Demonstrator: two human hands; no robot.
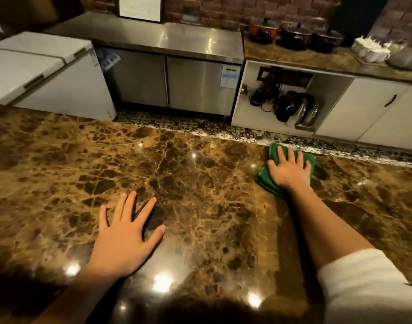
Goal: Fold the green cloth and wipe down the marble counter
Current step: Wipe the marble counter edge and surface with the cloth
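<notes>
We judge the wiping step under way: our right hand [290,170] presses flat, fingers spread, on the folded green cloth [265,177] at the worktop's [188,183] far edge, left hand [124,235] open nearer the camera, so the next stroke calls for steady downward pressure.

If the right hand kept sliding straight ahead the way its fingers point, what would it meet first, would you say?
Probably nothing solid: the right hand presses the green cloth near the counter's far edge, so it would likely slide off above the tiled floor.
</notes>
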